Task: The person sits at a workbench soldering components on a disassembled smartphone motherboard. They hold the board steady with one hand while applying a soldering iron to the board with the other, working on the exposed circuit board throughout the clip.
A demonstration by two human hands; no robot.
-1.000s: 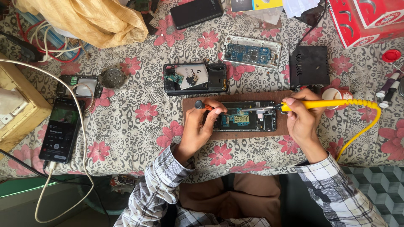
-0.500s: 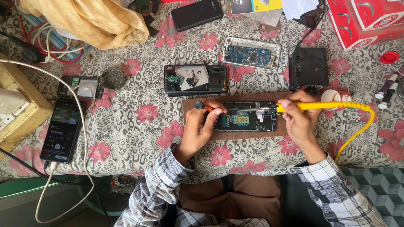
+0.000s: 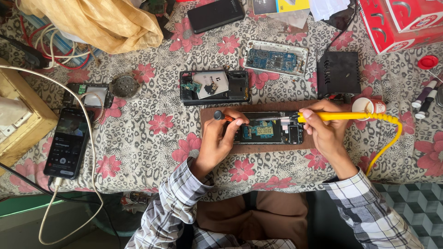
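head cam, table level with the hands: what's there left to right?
Wooden box → charging phone → left hand holding an orange-handled tool → opened phone on the brown board → right hand gripping the yellow soldering iron → paper cup.

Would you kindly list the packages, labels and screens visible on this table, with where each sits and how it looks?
Lit phone screen: left side, plugged into a white cable, dark with small white marks.
Dark phone: top centre, black, screen off.
Red carton: top right corner, red with white patches.
White card label: inside the opened black phone shell, centre, white with a dark mark.
Yellow and black box: top edge, partly cut off.
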